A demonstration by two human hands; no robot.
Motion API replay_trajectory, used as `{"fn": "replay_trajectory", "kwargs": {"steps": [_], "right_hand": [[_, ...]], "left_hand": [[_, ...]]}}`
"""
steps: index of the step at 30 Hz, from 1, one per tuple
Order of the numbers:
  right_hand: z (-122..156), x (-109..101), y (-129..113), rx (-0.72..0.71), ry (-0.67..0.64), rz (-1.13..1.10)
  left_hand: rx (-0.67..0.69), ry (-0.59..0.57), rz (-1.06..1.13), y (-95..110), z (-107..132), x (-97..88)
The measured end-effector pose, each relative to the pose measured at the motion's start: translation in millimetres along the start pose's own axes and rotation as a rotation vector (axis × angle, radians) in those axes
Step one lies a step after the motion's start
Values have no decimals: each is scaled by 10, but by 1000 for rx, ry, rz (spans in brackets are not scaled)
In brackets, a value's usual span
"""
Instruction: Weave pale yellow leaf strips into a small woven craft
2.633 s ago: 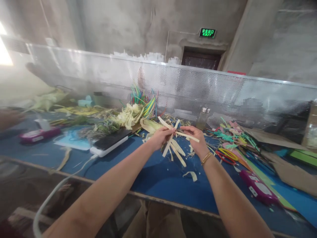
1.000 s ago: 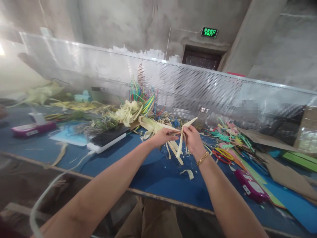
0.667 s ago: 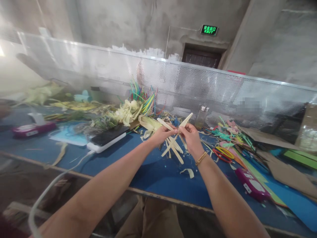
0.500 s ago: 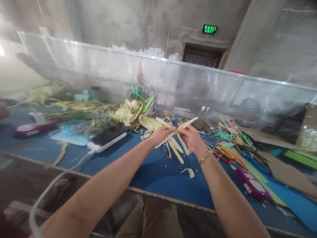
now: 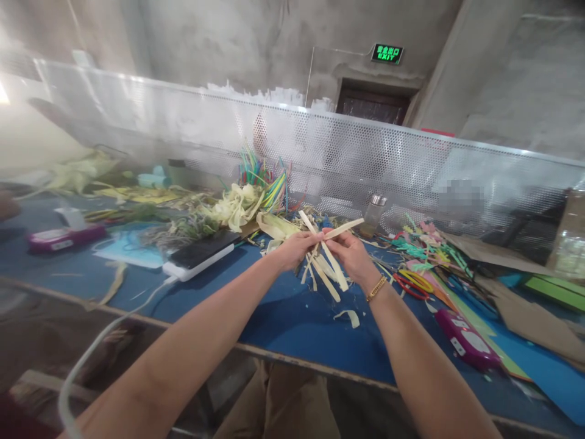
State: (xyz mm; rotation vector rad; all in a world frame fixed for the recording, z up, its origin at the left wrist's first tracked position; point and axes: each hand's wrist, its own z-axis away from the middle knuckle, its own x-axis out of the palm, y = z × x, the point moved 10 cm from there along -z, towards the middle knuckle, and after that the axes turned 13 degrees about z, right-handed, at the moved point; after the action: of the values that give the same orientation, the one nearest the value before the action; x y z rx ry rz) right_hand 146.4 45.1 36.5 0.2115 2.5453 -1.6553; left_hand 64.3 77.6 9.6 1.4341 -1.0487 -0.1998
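Pale strips [image 5: 336,266] that look like dried corn husk cross each other between my two hands, above the blue tabletop [image 5: 297,332]. My left hand [image 5: 299,249] pinches the strips near their crossing from the left. My right hand [image 5: 351,251], below a gold bracelet, pinches them from the right, its fingertips close to the left ones. One strip end points up and right past my right fingers; others slant down. More cut husk strips [image 5: 326,283] lie on the table beneath. The exact fold under the fingertips is hidden.
A phone [image 5: 196,250] and a white power bank with a cable lie left. Behind are husks [image 5: 240,204] and coloured stems [image 5: 269,177]. A glass bottle [image 5: 375,213] stands behind my right hand. Right are scissors [image 5: 414,283], a purple power strip [image 5: 466,338] and coloured paper.
The strips have shifted between my fingers: one now slants from upper left down to lower right across the crossing. Both hands stay in nearly the same place.
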Motion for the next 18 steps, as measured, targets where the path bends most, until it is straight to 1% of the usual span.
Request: {"fn": "replay_trajectory", "kwargs": {"steps": [2,5,8,10,14,16,18], "right_hand": [[-5,-12,-32,-22,14,39],[-11,-77,-99,-77,85,152],[-12,-128,-130,-99,138,229],[-14,-163,-123,-96,169,245],[-29,-185,-74,-67,188,269],[-29,-185,-78,-78,202,292],[-22,-183,-104,-108,222,297]], "left_hand": [[-4,-20,12,4,4,20],[-14,-49,5,-7,8,50],[-32,-68,3,-33,7,72],[-45,-65,17,-46,4,75],[-88,-52,49,-88,-6,65],[-100,-56,57,-101,-14,61],[-82,-61,51,-86,-23,56]]}}
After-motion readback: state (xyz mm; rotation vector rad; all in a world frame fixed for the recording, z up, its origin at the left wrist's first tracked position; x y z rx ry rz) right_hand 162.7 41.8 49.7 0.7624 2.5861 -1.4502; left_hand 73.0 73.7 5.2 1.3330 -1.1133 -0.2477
